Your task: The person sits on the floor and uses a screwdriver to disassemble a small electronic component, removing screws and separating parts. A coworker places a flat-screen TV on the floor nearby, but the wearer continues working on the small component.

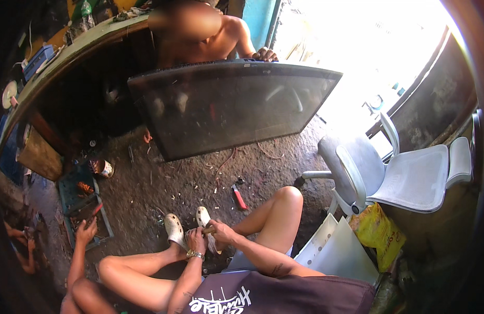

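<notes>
Both of my hands are together in front of me, low between my bent knees and above my pale clogs (174,229). My left hand (197,241), with a metal watch at its wrist, is closed. My right hand (222,232) comes in from the right, its fingers also closed, almost touching the left. A small brownish piece (208,230) shows between them, too small to name. Nearest on the floor ahead lies a red-handled tool (239,198). Farther off, a person holds a large flat-screen television (236,110) upright by its top edge.
At left, another person's hand (86,231) holds a red-handled tool over an open toolbox (65,206). A can (107,169) stands beyond it. At right are a grey office chair (417,178), a white perforated panel (317,243) and a yellow bag (379,230). Scraps and wires litter the floor.
</notes>
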Tool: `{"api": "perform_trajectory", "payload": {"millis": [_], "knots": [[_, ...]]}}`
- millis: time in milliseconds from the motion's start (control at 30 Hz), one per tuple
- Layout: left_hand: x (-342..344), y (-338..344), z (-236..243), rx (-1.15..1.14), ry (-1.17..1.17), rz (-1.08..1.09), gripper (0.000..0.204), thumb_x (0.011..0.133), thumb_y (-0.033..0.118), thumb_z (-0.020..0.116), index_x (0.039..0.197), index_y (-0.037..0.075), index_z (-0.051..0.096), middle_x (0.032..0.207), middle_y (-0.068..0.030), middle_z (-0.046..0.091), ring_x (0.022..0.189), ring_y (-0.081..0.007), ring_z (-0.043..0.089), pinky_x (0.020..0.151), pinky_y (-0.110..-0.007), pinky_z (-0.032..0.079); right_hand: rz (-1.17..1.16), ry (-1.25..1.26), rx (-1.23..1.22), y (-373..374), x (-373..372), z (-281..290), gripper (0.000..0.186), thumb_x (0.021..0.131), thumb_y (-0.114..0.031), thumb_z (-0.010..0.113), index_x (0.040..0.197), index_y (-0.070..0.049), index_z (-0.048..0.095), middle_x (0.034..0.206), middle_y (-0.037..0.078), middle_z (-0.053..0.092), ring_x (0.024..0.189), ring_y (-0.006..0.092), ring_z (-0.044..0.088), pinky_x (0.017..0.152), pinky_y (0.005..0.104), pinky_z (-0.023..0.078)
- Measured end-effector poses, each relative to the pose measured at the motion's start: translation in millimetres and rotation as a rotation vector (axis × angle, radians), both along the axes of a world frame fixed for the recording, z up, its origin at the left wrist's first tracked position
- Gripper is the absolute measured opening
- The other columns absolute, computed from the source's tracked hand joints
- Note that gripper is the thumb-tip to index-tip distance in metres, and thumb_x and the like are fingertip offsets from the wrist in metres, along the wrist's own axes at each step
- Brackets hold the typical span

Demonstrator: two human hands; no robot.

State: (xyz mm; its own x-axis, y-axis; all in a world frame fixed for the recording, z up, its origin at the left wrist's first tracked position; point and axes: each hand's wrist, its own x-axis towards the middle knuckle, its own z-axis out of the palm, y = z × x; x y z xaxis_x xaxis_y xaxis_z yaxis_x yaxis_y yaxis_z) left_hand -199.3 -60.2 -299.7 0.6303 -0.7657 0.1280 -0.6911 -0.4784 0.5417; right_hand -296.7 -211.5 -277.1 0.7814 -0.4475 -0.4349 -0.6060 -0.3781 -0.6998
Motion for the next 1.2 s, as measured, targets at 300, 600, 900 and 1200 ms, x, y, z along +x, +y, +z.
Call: {"api": "perform_trajectory", "payload": {"millis": [300,600,900,1200], "knots": [[-2.3,1.4,-4.2,0.005,0.021,0.055,0.019,0.088,0.012,0.062,0.106,0.011,0.066,0.102,-0.0138,0.069,0.100,-0.0366,0.065,0.087,-0.048,0.050,0.035,-0.335,-0.108,7.1,-2.0,-9.5,0.042,0.099,-0.035,0.064,0.127,-0.005,0.061,0.105,0.031,0.069,0.100,0.0450,0.068,0.086,0.0486,0.055],[-8.7,1.3,-11.0,0.092,0.080,0.102,0.035,0.077,0.009,0.072,0.112,0.009,0.065,0.103,-0.0162,0.066,0.104,-0.0386,0.062,0.092,-0.048,0.049,-0.142,-0.180,0.269,-3.3,-3.0,5.2,0.058,0.092,-0.049,0.069,0.126,-0.002,0.064,0.109,0.024,0.071,0.100,0.0432,0.069,0.087,0.0475,0.055],[-8.0,-0.4,-12.8,0.058,0.079,0.157,0.030,0.076,0.008,0.073,0.105,0.010,0.065,0.100,-0.0141,0.066,0.101,-0.0374,0.063,0.090,-0.049,0.050,-0.168,0.008,0.452,-5.0,-4.4,-20.0,0.036,0.100,-0.033,0.064,0.124,-0.007,0.062,0.106,0.017,0.072,0.092,0.0285,0.071,0.073,0.0404,0.057],[-4.4,1.1,1.8,0.040,0.114,0.150,0.031,0.076,0.009,0.074,0.105,0.011,0.064,0.102,-0.0132,0.066,0.105,-0.0366,0.062,0.087,-0.048,0.053,-0.018,0.135,0.168,-8.6,3.6,5.1,0.042,0.098,-0.028,0.066,0.133,-0.006,0.060,0.125,0.024,0.066,0.108,0.0326,0.068,0.084,0.0434,0.055]]}}
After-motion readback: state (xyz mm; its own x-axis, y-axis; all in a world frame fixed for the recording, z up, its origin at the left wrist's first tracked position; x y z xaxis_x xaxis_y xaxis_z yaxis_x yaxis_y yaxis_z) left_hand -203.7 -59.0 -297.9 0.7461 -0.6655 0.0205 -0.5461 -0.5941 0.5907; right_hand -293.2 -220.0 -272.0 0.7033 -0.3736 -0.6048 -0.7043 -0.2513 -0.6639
